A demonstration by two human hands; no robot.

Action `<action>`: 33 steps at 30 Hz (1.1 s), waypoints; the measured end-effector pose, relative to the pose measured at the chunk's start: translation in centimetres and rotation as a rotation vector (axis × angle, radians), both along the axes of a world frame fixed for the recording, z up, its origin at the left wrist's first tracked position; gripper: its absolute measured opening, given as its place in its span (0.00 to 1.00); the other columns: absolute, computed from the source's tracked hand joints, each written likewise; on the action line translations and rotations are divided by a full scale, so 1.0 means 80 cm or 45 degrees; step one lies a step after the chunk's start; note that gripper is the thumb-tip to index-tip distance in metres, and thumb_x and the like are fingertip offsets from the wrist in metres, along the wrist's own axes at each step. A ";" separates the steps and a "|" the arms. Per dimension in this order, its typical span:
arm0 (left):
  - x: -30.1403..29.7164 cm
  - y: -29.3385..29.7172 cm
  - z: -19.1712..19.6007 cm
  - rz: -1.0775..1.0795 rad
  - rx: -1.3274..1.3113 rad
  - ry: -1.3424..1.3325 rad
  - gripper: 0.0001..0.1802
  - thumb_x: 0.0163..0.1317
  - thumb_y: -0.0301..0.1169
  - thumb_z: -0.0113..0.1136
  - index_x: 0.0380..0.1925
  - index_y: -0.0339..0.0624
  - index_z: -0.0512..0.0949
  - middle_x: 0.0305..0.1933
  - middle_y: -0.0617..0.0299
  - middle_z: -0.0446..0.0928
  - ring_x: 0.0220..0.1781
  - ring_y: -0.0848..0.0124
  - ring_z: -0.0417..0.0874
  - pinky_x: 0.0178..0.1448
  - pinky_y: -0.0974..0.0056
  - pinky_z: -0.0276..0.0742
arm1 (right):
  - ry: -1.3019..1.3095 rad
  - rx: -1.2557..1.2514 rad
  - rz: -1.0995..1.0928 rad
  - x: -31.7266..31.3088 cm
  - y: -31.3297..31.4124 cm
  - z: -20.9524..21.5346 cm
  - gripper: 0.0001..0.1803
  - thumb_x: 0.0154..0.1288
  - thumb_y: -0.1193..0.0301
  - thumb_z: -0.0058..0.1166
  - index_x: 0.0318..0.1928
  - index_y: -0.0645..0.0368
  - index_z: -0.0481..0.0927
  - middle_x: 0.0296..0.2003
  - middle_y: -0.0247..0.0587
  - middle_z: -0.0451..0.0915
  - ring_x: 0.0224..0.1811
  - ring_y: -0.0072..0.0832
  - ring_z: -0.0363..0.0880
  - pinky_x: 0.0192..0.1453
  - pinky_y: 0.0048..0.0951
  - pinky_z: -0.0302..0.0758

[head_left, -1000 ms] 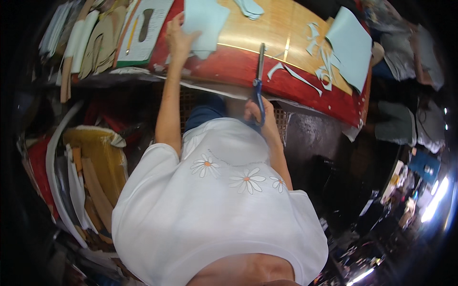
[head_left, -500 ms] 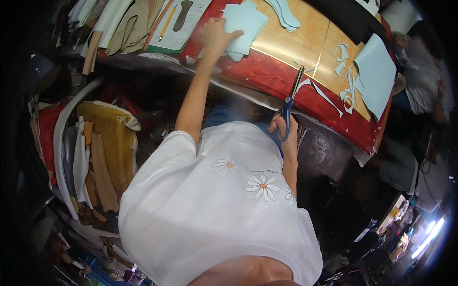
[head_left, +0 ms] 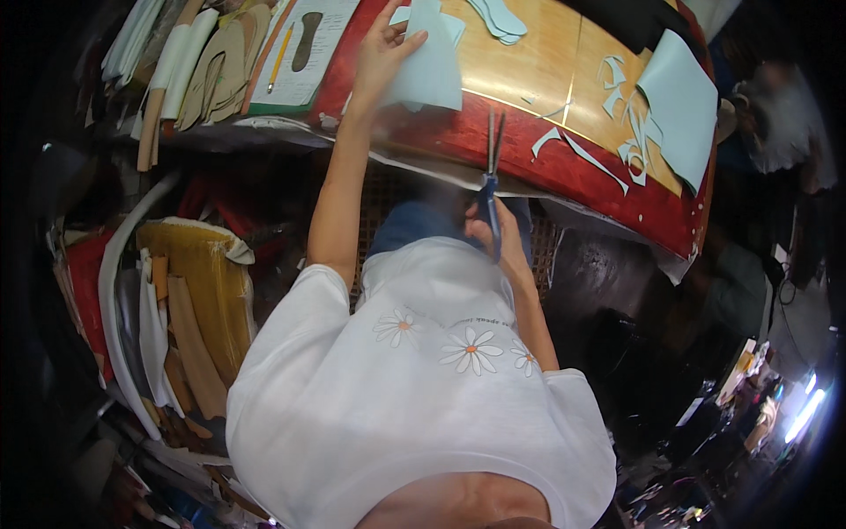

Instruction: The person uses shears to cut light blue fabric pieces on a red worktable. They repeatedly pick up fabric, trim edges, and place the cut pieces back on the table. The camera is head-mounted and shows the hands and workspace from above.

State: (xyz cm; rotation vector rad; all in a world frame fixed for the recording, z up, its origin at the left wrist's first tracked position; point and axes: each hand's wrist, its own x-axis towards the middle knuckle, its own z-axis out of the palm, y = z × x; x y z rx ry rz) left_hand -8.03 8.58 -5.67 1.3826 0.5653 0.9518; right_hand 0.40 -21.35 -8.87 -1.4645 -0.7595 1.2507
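Note:
At the table's left part, my left hand (head_left: 381,60) grips a light blue cut sheet (head_left: 430,72) between thumb and fingers. The sheet is partly raised over other blue pieces (head_left: 452,28), which it mostly covers. Just off the table's front edge, my right hand (head_left: 508,236) holds a pair of scissors (head_left: 488,187) with dark blue handles. Their blades point away from me and stand slightly apart, with nothing between them.
Blue curved pieces (head_left: 499,21) lie on the wooden board (head_left: 538,66). Thin offcuts (head_left: 636,145) and a larger blue sheet (head_left: 683,110) are at right. A pencil (head_left: 280,60) and dark sole-shaped piece (head_left: 307,42) rest on papers at left. Material rolls (head_left: 187,72) stand beside them.
My left hand has lifted a blue sheet off the stack and tilted it. My right hand has brought the scissors left and closer to me, and their blades have spread.

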 end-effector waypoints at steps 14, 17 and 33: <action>0.055 -0.122 0.045 -0.294 -0.243 -0.159 0.40 0.54 0.20 0.65 0.65 0.30 0.56 0.47 0.58 0.75 0.43 0.77 0.77 0.49 0.74 0.74 | -0.012 0.016 -0.042 0.001 -0.023 0.048 0.44 0.42 0.32 0.59 0.43 0.60 0.71 0.29 0.32 0.72 0.33 0.19 0.70 0.36 0.21 0.66; 0.056 -0.130 0.039 -0.240 -0.171 -0.103 0.41 0.54 0.19 0.63 0.66 0.29 0.53 0.52 0.56 0.72 0.50 0.75 0.74 0.54 0.72 0.71 | -0.060 -0.052 -0.026 0.013 -0.022 0.058 0.47 0.37 0.29 0.59 0.43 0.60 0.71 0.29 0.32 0.72 0.33 0.19 0.70 0.37 0.22 0.66; 0.060 -0.152 0.038 -0.210 -0.043 -0.176 0.42 0.54 0.17 0.60 0.66 0.27 0.49 0.64 0.47 0.61 0.62 0.66 0.67 0.63 0.66 0.65 | -0.039 -0.068 -0.125 0.025 -0.015 0.046 0.40 0.38 0.41 0.69 0.40 0.61 0.71 0.27 0.35 0.73 0.31 0.22 0.72 0.36 0.24 0.71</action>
